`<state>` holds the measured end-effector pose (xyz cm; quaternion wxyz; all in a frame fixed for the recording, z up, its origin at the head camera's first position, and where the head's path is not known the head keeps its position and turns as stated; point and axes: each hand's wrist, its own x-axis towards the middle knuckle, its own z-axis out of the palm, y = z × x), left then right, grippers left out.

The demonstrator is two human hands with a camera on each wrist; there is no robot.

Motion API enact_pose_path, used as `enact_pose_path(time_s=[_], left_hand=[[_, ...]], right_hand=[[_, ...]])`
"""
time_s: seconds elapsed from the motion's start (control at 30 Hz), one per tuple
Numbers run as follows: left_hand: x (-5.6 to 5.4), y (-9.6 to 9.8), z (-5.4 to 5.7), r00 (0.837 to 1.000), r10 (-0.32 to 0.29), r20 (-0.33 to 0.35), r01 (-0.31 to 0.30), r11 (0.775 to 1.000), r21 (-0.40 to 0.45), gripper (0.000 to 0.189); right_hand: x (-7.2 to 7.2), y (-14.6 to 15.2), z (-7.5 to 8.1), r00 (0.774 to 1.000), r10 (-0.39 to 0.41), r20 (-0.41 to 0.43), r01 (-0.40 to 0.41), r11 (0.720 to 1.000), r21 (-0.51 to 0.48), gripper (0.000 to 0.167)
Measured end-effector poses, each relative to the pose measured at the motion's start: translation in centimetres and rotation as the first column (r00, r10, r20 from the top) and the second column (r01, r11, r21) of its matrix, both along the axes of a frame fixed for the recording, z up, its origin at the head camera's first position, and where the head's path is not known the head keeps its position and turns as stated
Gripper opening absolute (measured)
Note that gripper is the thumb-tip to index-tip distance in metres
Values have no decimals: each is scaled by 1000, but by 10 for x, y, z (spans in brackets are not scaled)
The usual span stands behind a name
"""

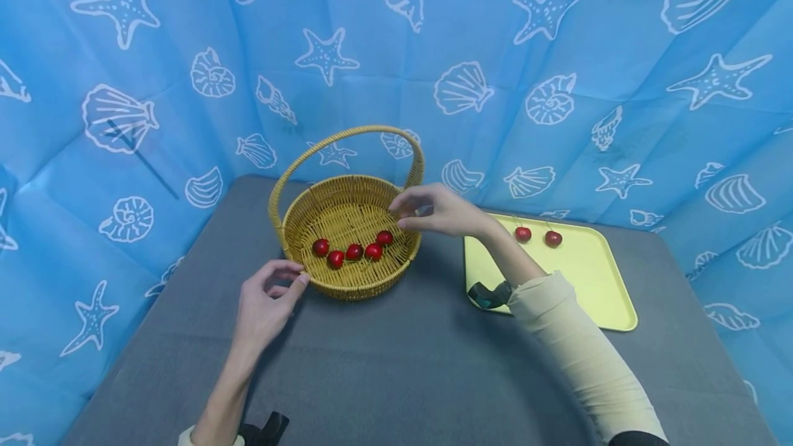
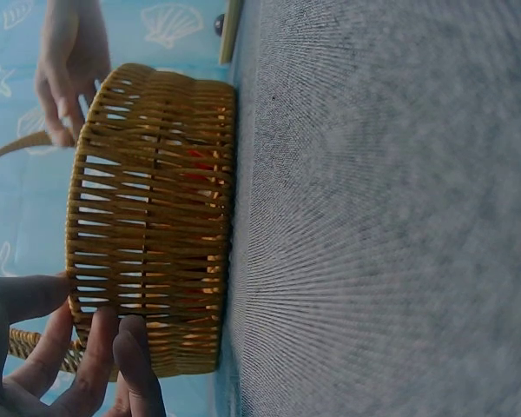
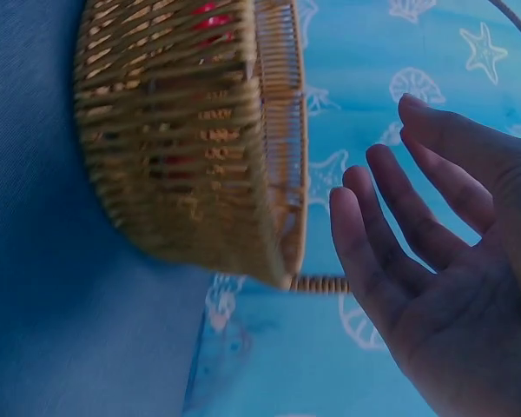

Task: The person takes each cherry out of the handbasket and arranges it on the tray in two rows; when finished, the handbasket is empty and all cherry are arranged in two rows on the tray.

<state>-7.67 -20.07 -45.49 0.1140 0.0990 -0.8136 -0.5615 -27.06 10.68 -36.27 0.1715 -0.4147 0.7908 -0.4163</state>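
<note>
A round yellow wicker basket (image 1: 353, 289) with a tall arched handle stands on the grey table. Several red cherries (image 1: 354, 252) lie on its bottom, towards the near side. My left hand (image 1: 268, 301) pinches the basket's near-left rim between thumb and fingers; the left wrist view shows them right at the woven wall (image 2: 152, 226). Over the right rim, beside the foot of the handle, hovers my right hand (image 1: 436, 208). Its fingers (image 3: 417, 217) are loosely bent and spread, with nothing between them in the right wrist view.
To the right lies a pale yellow tray (image 1: 576, 288) with two cherries (image 1: 537, 235) near its far edge; my right forearm crosses its left part. A blue curtain (image 1: 396, 54) with white shells and starfish hangs behind the grey table (image 1: 396, 377).
</note>
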Motion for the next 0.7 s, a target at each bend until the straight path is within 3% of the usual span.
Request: enact_pose_path(time_s=[0.3,0.53,0.7], left_hand=[[1,-1,0,1000,-11,-16,11,1000,-1,27],[1,-1,0,1000,-13,-16,13,1000,-7,26],[0,-1,1,1000,-13,-2,13,1000,-7,25]], right_hand=[[-5,-43,7,998,56,4,-56,998,41,31],[-9,-75,1,994,113,0,-113,993,30,33],[-12,-93,-4,995,99,33,-100,994,33,33]])
